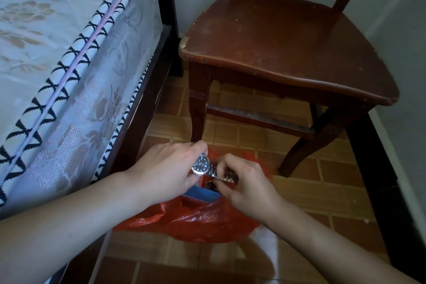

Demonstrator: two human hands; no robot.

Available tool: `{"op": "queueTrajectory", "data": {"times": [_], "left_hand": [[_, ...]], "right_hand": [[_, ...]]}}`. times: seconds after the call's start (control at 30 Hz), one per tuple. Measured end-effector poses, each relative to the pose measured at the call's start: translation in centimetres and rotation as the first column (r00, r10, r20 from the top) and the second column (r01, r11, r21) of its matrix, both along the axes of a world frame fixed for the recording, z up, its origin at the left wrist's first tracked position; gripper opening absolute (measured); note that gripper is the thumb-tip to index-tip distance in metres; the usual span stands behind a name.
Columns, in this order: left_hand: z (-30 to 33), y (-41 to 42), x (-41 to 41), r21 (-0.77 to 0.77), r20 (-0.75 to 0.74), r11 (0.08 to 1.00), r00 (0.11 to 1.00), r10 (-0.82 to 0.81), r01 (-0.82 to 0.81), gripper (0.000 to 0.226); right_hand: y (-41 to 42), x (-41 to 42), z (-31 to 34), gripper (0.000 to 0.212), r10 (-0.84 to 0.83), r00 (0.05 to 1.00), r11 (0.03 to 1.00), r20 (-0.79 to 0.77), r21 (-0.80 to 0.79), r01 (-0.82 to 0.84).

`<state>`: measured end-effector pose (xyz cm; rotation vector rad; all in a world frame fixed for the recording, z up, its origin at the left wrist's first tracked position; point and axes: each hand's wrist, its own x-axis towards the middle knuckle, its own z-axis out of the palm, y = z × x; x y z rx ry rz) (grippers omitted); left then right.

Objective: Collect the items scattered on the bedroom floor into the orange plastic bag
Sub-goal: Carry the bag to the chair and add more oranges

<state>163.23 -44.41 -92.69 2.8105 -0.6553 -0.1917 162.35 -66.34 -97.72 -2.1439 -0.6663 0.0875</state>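
Both hands pinch a steel watch [202,165], left hand [166,173] at its round dark dial, right hand [244,182] on the linked band, over the crinkled orange bag [202,221] on the tiled floor [322,182].

bag [202,221] on floor [334,191] between bed [57,64] left and chair [288,41] right, box [202,196] inside bag

The left hand [168,168] covers the near side of the wristwatch [201,165], and the right hand [244,182] hides the middle of its metal band — only the dial and a stretch of links show. The orange plastic bag [207,221] conceals most of a blue box [200,196]; the dark contents behind it are too dim to tell. The chair [288,37] back and bed [57,53] run off the frame.
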Motion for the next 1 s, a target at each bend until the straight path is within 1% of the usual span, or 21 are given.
{"op": "queueTrajectory", "data": {"times": [0.1,0.17,0.23,0.33,0.4,0.47,0.53,0.6,0.7,0.8,0.87,0.9,0.97,1.0], "left_hand": [[-0.1,-0.1,-0.2,-0.004,0.016,1.0,1.0,-0.02,0.02,0.034],[-0.2,-0.3,-0.4,-0.007,0.019,1.0,0.999,-0.03,0.03,0.034],[-0.2,-0.2,-0.4,-0.018,0.007,0.999,1.0,-0.028,0.029,0.035],[-0.1,0.2,0.1,-0.009,-0.014,1.0,1.0,-0.02,0.02,0.037],[0.1,0.5,0.5,0.011,-0.003,1.0,1.0,-0.003,0.003,0.031],[0.2,0.6,0.7,0.029,0.025,1.0,1.0,0.006,-0.007,0.025],[0.2,0.6,0.8,0.048,0.027,0.999,1.0,0.005,-0.007,0.023],[0.0,0.6,0.6,0.094,0.012,0.995,1.0,-0.014,0.013,0.025],[-0.4,0.8,0.4,0.189,-0.044,0.982,0.999,-0.021,0.029,0.035],[-0.9,1.5,0.6,0.282,-0.072,0.959,0.997,-0.015,0.035,0.036],[-1.2,1.9,0.8,0.365,-0.102,0.93,0.995,-0.008,0.045,0.034],[-1.2,1.9,0.8,0.399,-0.14,0.915,0.99,-0.003,0.059,0.035],[-1.7,1.9,0.6,0.453,-0.203,0.887,0.979,0.008,0.087,0.036],[-1.9,1.9,0.4,0.465,-0.203,0.881,0.979,0.009,0.089,0.035]], "right_hand": [[0.4,-0.3,0.6,0.037,-0.009,0.988,0.997,-0.153,0.076,0.021],[0.7,-0.2,0.6,0.04,-0.018,0.983,0.996,-0.181,0.082,0.034],[0.8,-0.1,0.3,0.039,0.0,0.984,1.0,-0.177,0.028,0.005],[0.9,0.1,0.1,0.039,0.049,0.989,0.993,-0.141,-0.102,-0.064],[0.8,0.3,0.1,0.038,0.059,0.993,0.981,-0.106,-0.179,-0.078],[0.9,0.7,0.1,0.032,0.07,0.996,0.968,-0.06,-0.236,-0.082],[0.9,1.0,-0.1,0.027,0.083,0.995,0.954,-0.052,-0.284,-0.095],[0.9,1.1,-0.4,0.028,0.093,0.994,0.938,-0.06,-0.329,-0.108],[0.8,1.5,-0.8,0.036,0.101,0.99,0.902,-0.094,-0.411,-0.131],[0.4,2.1,-1.7,0.042,0.091,0.978,0.872,-0.187,-0.459,-0.169],[-0.1,2.4,-2.6,0.033,0.063,0.966,0.864,-0.249,-0.471,-0.178],[-0.3,2.5,-3.1,0.028,0.044,0.963,0.854,-0.266,-0.491,-0.174],[-0.5,2.7,-4.0,0.021,0.014,0.964,0.827,-0.266,-0.539,-0.161],[-0.6,2.8,-4.4,0.019,0.012,0.965,0.817,-0.262,-0.554,-0.161]]}}
